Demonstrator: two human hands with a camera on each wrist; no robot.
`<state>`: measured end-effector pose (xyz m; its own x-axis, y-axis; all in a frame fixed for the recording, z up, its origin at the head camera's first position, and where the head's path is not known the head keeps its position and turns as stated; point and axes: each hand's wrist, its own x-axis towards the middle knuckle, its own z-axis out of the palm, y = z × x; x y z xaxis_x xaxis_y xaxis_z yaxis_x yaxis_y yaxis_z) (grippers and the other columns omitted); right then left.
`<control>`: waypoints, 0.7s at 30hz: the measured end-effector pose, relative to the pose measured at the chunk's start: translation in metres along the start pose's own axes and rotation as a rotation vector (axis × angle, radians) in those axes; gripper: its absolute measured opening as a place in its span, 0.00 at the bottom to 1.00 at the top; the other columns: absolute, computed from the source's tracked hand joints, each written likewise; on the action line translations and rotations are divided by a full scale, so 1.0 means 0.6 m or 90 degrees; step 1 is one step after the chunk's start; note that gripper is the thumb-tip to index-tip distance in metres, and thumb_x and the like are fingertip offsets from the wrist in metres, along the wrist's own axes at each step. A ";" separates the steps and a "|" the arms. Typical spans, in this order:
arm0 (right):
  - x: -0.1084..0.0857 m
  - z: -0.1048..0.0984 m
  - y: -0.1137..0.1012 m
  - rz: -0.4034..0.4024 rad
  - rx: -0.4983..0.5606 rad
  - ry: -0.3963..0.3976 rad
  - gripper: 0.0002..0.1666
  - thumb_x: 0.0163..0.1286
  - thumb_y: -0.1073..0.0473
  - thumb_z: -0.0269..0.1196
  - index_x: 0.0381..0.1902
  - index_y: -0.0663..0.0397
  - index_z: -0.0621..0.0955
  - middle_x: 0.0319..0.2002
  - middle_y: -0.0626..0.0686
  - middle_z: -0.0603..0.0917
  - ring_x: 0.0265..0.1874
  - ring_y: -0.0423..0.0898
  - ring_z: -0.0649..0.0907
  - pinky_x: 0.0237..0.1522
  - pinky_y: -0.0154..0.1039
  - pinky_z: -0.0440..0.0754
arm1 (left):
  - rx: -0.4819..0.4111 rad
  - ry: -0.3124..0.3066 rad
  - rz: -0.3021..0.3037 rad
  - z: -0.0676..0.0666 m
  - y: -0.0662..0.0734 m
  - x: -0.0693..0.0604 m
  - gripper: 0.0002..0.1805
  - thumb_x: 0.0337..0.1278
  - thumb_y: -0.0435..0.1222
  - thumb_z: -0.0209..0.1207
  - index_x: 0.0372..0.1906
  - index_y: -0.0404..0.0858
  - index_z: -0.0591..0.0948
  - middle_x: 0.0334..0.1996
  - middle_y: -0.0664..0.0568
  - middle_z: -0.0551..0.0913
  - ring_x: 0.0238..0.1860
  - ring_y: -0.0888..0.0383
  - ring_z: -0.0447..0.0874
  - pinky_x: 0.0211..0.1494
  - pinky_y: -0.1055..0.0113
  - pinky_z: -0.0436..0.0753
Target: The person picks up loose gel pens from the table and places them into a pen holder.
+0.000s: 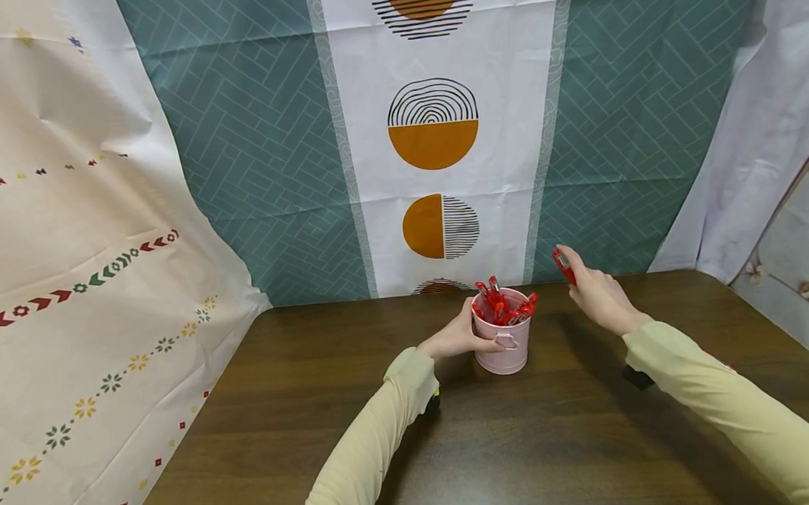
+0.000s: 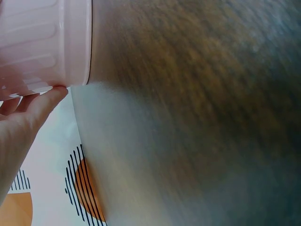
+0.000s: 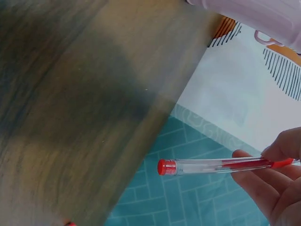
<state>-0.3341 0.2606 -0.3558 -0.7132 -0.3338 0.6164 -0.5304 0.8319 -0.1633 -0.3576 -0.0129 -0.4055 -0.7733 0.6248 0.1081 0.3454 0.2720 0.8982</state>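
A small pink bucket (image 1: 501,359) with a side handle stands upright near the table's back edge. Several red-capped pens (image 1: 496,303) stick out of its top. My left hand (image 1: 457,336) grips the bucket's left side, thumb across the front; in the left wrist view, part of that hand (image 2: 28,115) lies against the bucket wall. To the right of the bucket and raised above the table, my right hand (image 1: 603,298) pinches a clear pen with red ends (image 3: 207,166) between thumb and fingers. The pen is apart from the bucket.
The dark wooden table (image 1: 303,423) runs back to a hanging green and white cloth (image 1: 258,153). A patterned cream cloth (image 1: 96,334) drapes along the left. Something small and red (image 3: 70,224) shows at the right wrist view's bottom edge, mostly cut off.
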 end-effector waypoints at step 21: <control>0.034 -0.021 -0.023 0.063 0.162 0.021 0.45 0.56 0.76 0.57 0.67 0.51 0.50 0.39 0.66 0.77 0.08 0.45 0.70 0.12 0.39 0.70 | -0.009 -0.008 0.008 0.000 0.003 -0.002 0.45 0.41 0.38 0.68 0.61 0.49 0.51 0.54 0.61 0.61 0.54 0.64 0.63 0.56 0.62 0.63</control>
<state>-0.3353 0.2478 -0.3315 -0.7540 -0.2389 0.6118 -0.5605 0.7197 -0.4097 -0.3559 -0.0129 -0.4040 -0.7617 0.6377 0.1143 0.3480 0.2539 0.9025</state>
